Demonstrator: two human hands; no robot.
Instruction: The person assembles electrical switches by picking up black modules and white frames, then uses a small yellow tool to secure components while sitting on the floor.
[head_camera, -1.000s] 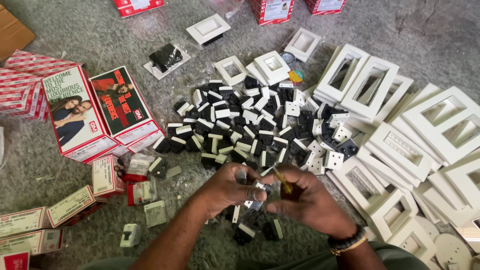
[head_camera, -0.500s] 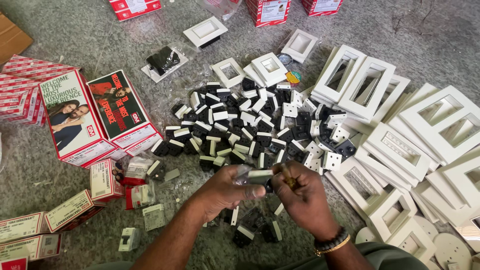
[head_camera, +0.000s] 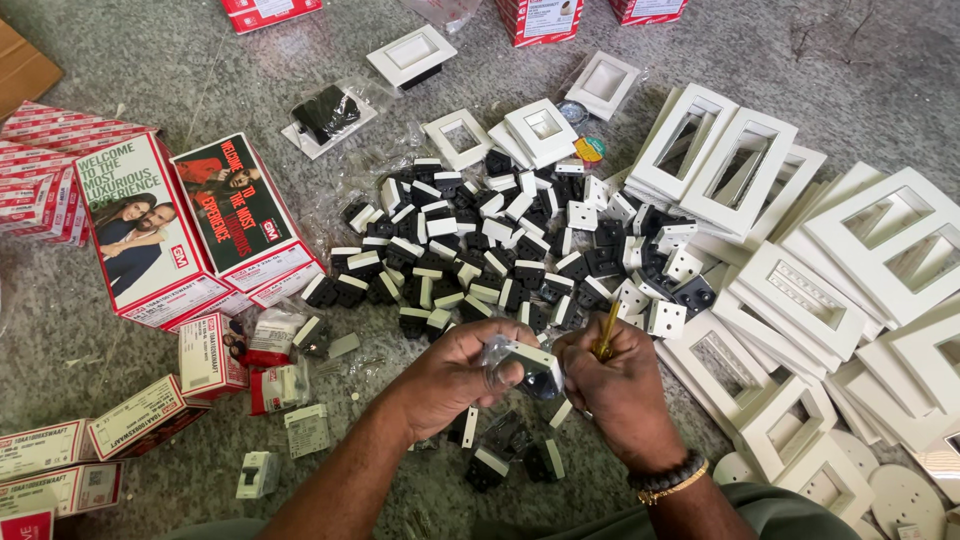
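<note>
Since the earlier frame, little has shifted: at lower centre a white-and-black switch module (head_camera: 528, 366) is gripped by the left hand (head_camera: 455, 372), a yellow-handled tool (head_camera: 606, 333) by the right hand (head_camera: 617, 385), above the floor (head_camera: 130, 60).

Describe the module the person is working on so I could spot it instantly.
Start at the big heap of black-and-white switch modules on the grey floor, then drop to the two hands below it. The left hand pinches a white-faced module; unlike its neighbours, it is lifted and half-wrapped in clear plastic.
</note>
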